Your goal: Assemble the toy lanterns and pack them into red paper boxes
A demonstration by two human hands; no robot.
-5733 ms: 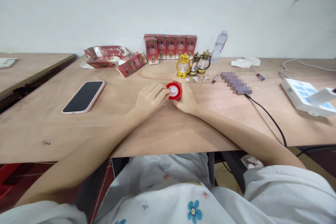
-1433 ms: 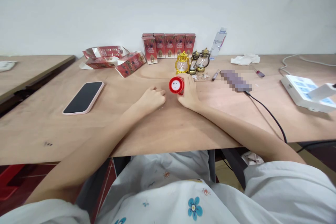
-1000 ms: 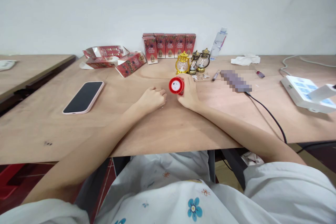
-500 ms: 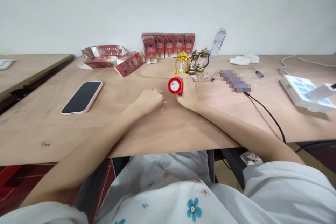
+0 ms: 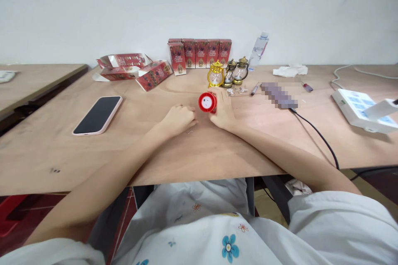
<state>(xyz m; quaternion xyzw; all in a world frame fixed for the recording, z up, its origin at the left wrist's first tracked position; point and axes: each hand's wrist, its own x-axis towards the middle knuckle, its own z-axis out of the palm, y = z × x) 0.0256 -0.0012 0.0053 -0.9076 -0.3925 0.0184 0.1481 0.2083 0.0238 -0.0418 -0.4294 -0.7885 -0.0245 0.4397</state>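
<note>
My right hand [image 5: 224, 111] is wrapped around a red miniature lantern [image 5: 214, 95], whose round base with a white disc faces me. Left of it, my left hand [image 5: 179, 119] rests near the table surface with its fingers curled closed. Whatever those fingers hold, if anything, is hidden. A thin, wire-like piece [image 5: 189, 132] lies just below the left hand. Behind the right hand stand a gold lantern [image 5: 215, 75] and two bronze-coloured lanterns [image 5: 240, 72]. Small clear and metallic bits [image 5: 238, 90] lie at their feet.
Several red printed boxes [image 5: 200, 54] stand by the wall. Opened red packaging [image 5: 122, 72] lies left of them. A phone [image 5: 98, 115] is at left. A water bottle [image 5: 259, 51], a tissue [image 5: 290, 71], a cabled blurred device [image 5: 278, 95] and a white power strip [image 5: 362, 109] are at right.
My left hand has shifted slightly, and the small pale bit seen at its fingertips is now out of sight. My right hand and the red lantern stay nearly in place.
</note>
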